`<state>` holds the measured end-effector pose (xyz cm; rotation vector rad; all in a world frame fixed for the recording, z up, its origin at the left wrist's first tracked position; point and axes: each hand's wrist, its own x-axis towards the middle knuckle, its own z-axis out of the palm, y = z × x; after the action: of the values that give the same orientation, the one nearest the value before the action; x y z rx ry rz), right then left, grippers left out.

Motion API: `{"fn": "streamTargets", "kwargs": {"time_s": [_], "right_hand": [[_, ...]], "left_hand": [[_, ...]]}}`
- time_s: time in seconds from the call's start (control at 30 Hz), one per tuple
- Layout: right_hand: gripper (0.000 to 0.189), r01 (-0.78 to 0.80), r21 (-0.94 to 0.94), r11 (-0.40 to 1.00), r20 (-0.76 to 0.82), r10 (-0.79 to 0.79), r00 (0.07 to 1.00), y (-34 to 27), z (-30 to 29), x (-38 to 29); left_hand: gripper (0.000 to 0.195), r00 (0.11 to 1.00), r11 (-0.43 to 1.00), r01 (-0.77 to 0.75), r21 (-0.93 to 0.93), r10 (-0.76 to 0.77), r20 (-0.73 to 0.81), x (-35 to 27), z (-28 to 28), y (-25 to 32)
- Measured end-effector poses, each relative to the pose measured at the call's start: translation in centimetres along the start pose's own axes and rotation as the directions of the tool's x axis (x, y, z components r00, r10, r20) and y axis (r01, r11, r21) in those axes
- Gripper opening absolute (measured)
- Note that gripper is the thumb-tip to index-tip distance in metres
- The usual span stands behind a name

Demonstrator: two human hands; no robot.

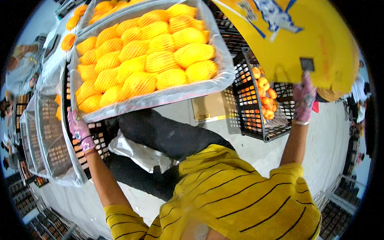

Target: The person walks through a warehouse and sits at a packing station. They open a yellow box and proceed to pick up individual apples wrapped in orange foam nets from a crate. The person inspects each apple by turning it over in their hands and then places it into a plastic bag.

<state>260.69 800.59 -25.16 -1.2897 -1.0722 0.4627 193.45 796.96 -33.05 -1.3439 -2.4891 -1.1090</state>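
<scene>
A shallow tray lined with clear plastic film [168, 95] lies before me, filled with rows of fruit in yellow foam nets [160, 61]. My left hand [80, 130], in a pink patterned glove, is at the tray's near left corner, its fingers partly hidden by the edge; its grip cannot be made out. My right hand [304, 97], also in a pink glove, touches the lower part of a yellow printed sheet or carton panel [300, 45] near its dark square hole. Whether its fingers close on the panel is unclear.
A black plastic crate [255, 132] with loose peaches or nectarines [265, 96] stands at the right, beside a flattened brown cardboard piece [207, 108] on the floor. Film-lined crates [54, 138] stand at the left. Another netted-fruit tray [102, 15] lies beyond. A person [22, 69] is at the far left.
</scene>
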Motion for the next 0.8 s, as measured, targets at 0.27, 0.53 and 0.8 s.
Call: {"fn": "streamTargets", "kwargs": {"time_s": [0.27,0.53,0.8], "right_hand": [[0.018,-0.630,0.535,0.563,-0.017,0.752,0.659,10.7,0.2,-14.9],[0.038,-0.900,0.411,0.147,0.279,0.920,0.277,24.2,3.6,-27.7],[0.023,-0.972,0.208,-0.108,0.273,0.961,-0.049,30.6,3.1,-32.8]], "left_hand": [[0.035,0.972,0.968,-0.234,0.092,0.231,0.048,1.6,1.0,-4.7],[0.036,0.999,0.984,-0.014,-0.178,0.023,0.046,1.1,1.5,-2.0],[0.041,0.995,0.988,-0.055,0.144,0.042,0.094,0.5,-1.4,-3.3]]}}
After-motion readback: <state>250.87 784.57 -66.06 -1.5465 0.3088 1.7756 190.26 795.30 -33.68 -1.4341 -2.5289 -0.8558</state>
